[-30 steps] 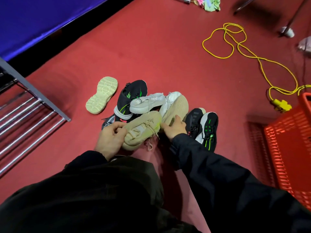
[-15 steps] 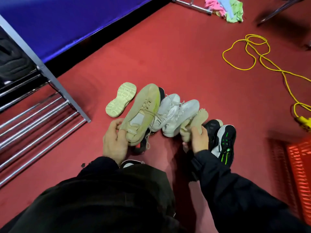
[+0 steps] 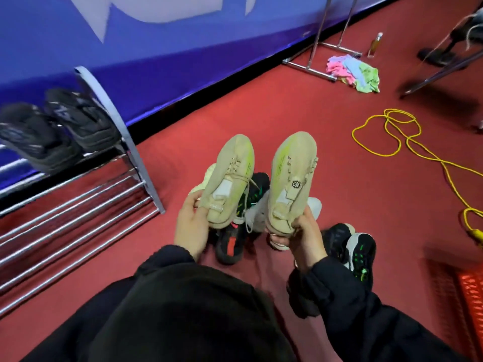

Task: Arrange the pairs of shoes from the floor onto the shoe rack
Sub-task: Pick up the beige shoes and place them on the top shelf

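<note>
I hold a pair of beige sneakers above the red floor, toes pointing away. My left hand grips the heel of the left beige sneaker. My right hand grips the heel of the right beige sneaker. Under them lie a black shoe with a red tab, part of a white sneaker and a pale green sole. A black pair with green marks lies to the right. The chrome shoe rack stands at the left, with a dark pair on its upper shelf.
A yellow cable loops over the floor at the right. A red plastic basket sits at the right edge. Coloured cloths lie by a metal stand at the back. A blue wall panel runs behind the rack.
Both hands have lifted the two beige sneakers off the pile and turned them upright, side by side. My view has swung up and left, showing more of the rack.
</note>
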The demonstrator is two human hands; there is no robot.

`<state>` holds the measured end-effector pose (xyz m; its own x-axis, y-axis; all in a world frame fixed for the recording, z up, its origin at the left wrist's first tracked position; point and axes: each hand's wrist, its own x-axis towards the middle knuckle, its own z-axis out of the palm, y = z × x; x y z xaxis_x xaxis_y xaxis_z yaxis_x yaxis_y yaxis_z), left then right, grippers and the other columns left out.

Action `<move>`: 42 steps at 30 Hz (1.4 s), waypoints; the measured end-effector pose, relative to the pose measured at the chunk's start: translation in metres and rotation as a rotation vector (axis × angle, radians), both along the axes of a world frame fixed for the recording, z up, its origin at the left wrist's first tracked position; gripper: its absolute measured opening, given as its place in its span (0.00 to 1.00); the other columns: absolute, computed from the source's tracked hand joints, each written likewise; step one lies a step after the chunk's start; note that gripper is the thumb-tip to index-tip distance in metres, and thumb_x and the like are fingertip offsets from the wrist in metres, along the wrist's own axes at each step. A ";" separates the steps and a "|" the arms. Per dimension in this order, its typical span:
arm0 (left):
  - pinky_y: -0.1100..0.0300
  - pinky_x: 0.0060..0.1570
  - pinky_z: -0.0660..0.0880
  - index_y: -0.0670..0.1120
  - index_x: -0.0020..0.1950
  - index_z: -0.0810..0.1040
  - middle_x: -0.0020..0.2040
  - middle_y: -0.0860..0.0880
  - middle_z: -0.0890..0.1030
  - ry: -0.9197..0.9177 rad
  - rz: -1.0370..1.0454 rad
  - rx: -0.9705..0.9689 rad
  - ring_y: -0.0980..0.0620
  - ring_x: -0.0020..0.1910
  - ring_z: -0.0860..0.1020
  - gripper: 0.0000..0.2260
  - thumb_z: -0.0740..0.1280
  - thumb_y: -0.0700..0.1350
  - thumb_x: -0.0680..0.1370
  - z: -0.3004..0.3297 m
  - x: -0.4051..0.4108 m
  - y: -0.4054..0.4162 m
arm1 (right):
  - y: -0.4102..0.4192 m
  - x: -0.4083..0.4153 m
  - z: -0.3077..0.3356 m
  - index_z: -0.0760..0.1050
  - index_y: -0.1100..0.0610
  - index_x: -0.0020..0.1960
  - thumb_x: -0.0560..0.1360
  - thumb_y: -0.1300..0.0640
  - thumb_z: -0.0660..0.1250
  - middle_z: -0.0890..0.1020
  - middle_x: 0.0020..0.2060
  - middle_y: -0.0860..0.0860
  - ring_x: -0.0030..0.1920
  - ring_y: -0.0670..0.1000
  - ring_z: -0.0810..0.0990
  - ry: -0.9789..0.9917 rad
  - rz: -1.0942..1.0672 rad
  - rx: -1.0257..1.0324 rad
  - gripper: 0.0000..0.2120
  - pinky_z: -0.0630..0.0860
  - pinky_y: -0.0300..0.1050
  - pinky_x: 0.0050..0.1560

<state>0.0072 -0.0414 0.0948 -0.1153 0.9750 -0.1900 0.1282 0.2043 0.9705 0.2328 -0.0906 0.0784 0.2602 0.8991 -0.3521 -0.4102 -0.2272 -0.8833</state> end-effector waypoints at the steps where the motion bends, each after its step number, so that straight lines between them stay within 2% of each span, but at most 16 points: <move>1: 0.39 0.62 0.77 0.58 0.59 0.78 0.56 0.51 0.84 -0.017 0.015 0.023 0.48 0.58 0.82 0.16 0.62 0.47 0.73 0.013 -0.005 0.003 | 0.009 -0.008 0.012 0.74 0.47 0.67 0.68 0.64 0.55 0.84 0.57 0.56 0.48 0.65 0.84 0.001 0.029 0.020 0.30 0.81 0.52 0.39; 3: 0.41 0.63 0.78 0.56 0.61 0.78 0.58 0.51 0.83 -0.045 0.039 0.069 0.49 0.59 0.82 0.17 0.62 0.48 0.73 0.035 -0.020 0.011 | 0.027 -0.024 0.037 0.74 0.49 0.66 0.70 0.65 0.54 0.85 0.52 0.56 0.46 0.68 0.82 0.012 0.103 0.068 0.27 0.79 0.51 0.39; 5: 0.43 0.61 0.78 0.56 0.62 0.78 0.58 0.51 0.83 -0.048 0.071 0.120 0.48 0.57 0.82 0.17 0.62 0.47 0.75 0.061 -0.036 0.017 | 0.045 -0.042 0.062 0.72 0.49 0.69 0.70 0.63 0.55 0.83 0.57 0.59 0.48 0.68 0.83 -0.010 0.191 0.112 0.28 0.81 0.51 0.39; 9: 0.61 0.51 0.77 0.44 0.66 0.77 0.55 0.48 0.83 -0.097 0.221 0.232 0.54 0.50 0.81 0.16 0.61 0.33 0.80 0.112 -0.080 0.027 | 0.081 -0.087 0.109 0.72 0.50 0.69 0.77 0.67 0.51 0.83 0.58 0.62 0.45 0.68 0.84 -0.046 0.365 0.227 0.26 0.81 0.49 0.36; 11: 0.66 0.52 0.77 0.44 0.65 0.76 0.54 0.51 0.82 -0.079 0.310 0.281 0.57 0.50 0.81 0.15 0.60 0.32 0.81 0.140 -0.109 0.023 | 0.098 -0.117 0.135 0.71 0.52 0.70 0.76 0.66 0.51 0.82 0.58 0.65 0.43 0.68 0.85 -0.070 0.444 0.275 0.25 0.80 0.47 0.34; 14: 0.52 0.62 0.78 0.48 0.66 0.76 0.58 0.50 0.83 -0.084 0.430 0.308 0.49 0.59 0.81 0.14 0.63 0.41 0.81 0.166 -0.163 0.007 | 0.120 -0.168 0.171 0.66 0.54 0.70 0.72 0.62 0.55 0.82 0.53 0.65 0.37 0.67 0.84 -0.044 0.513 0.316 0.26 0.78 0.46 0.30; 16: 0.46 0.66 0.77 0.49 0.69 0.76 0.62 0.49 0.82 -0.078 0.574 0.303 0.49 0.62 0.81 0.20 0.63 0.47 0.77 0.176 -0.202 -0.011 | 0.131 -0.207 0.194 0.63 0.54 0.70 0.71 0.63 0.55 0.81 0.53 0.65 0.35 0.66 0.84 -0.091 0.601 0.316 0.26 0.78 0.46 0.30; 20: 0.46 0.70 0.73 0.51 0.71 0.77 0.66 0.52 0.82 -0.050 0.857 0.342 0.53 0.66 0.79 0.22 0.62 0.46 0.77 0.181 -0.271 -0.047 | 0.145 -0.302 0.217 0.65 0.50 0.68 0.74 0.63 0.56 0.80 0.59 0.60 0.42 0.65 0.86 -0.211 0.850 0.211 0.23 0.83 0.57 0.42; 22: 0.48 0.71 0.72 0.53 0.73 0.76 0.67 0.53 0.81 -0.046 0.949 0.344 0.54 0.67 0.77 0.23 0.61 0.46 0.77 0.175 -0.296 -0.060 | 0.143 -0.349 0.218 0.67 0.51 0.68 0.76 0.62 0.57 0.81 0.60 0.59 0.48 0.64 0.86 -0.139 0.962 0.094 0.21 0.84 0.57 0.42; 24: 0.47 0.71 0.72 0.54 0.72 0.76 0.67 0.53 0.81 -0.042 0.988 0.327 0.53 0.68 0.77 0.24 0.61 0.46 0.75 0.165 -0.316 -0.067 | 0.138 -0.394 0.215 0.70 0.53 0.69 0.78 0.63 0.56 0.81 0.62 0.59 0.54 0.62 0.84 -0.015 1.017 -0.041 0.20 0.83 0.52 0.35; 27: 0.43 0.68 0.75 0.54 0.68 0.79 0.64 0.51 0.83 -0.093 0.985 0.297 0.50 0.64 0.81 0.21 0.62 0.44 0.75 0.151 -0.336 -0.071 | 0.130 -0.451 0.191 0.71 0.53 0.68 0.78 0.61 0.58 0.79 0.63 0.58 0.56 0.62 0.82 0.088 0.966 -0.150 0.20 0.83 0.55 0.34; 30: 0.44 0.67 0.75 0.54 0.69 0.78 0.64 0.50 0.83 -0.050 0.982 0.240 0.50 0.63 0.81 0.21 0.62 0.45 0.77 0.146 -0.349 -0.075 | 0.123 -0.487 0.154 0.66 0.53 0.67 0.75 0.57 0.61 0.77 0.64 0.58 0.54 0.61 0.83 0.070 0.904 -0.120 0.21 0.83 0.55 0.38; 33: 0.46 0.72 0.71 0.52 0.76 0.70 0.71 0.51 0.77 0.035 1.001 0.215 0.52 0.70 0.75 0.25 0.61 0.47 0.79 0.141 -0.363 -0.084 | 0.120 -0.509 0.128 0.65 0.55 0.65 0.79 0.56 0.61 0.77 0.62 0.59 0.54 0.60 0.84 0.082 0.877 -0.086 0.16 0.84 0.56 0.42; 37: 0.47 0.76 0.66 0.50 0.78 0.68 0.76 0.51 0.72 0.121 0.987 0.237 0.53 0.75 0.69 0.23 0.60 0.46 0.82 0.131 -0.372 -0.086 | 0.121 -0.533 0.117 0.63 0.52 0.61 0.82 0.55 0.58 0.76 0.62 0.58 0.57 0.59 0.82 0.056 0.917 -0.038 0.10 0.84 0.57 0.51; 40: 0.47 0.74 0.68 0.52 0.77 0.70 0.74 0.53 0.74 0.112 0.957 0.249 0.53 0.73 0.72 0.24 0.59 0.49 0.80 0.122 -0.373 -0.083 | 0.119 -0.544 0.111 0.59 0.50 0.64 0.82 0.52 0.56 0.74 0.63 0.57 0.58 0.59 0.81 -0.059 0.934 0.016 0.12 0.84 0.54 0.45; 42: 0.46 0.72 0.71 0.52 0.75 0.71 0.71 0.53 0.77 0.082 0.946 0.232 0.53 0.70 0.75 0.25 0.59 0.51 0.78 0.117 -0.372 -0.080 | 0.121 -0.545 0.108 0.59 0.50 0.64 0.82 0.48 0.58 0.77 0.61 0.58 0.52 0.58 0.84 -0.100 0.967 0.054 0.14 0.84 0.51 0.38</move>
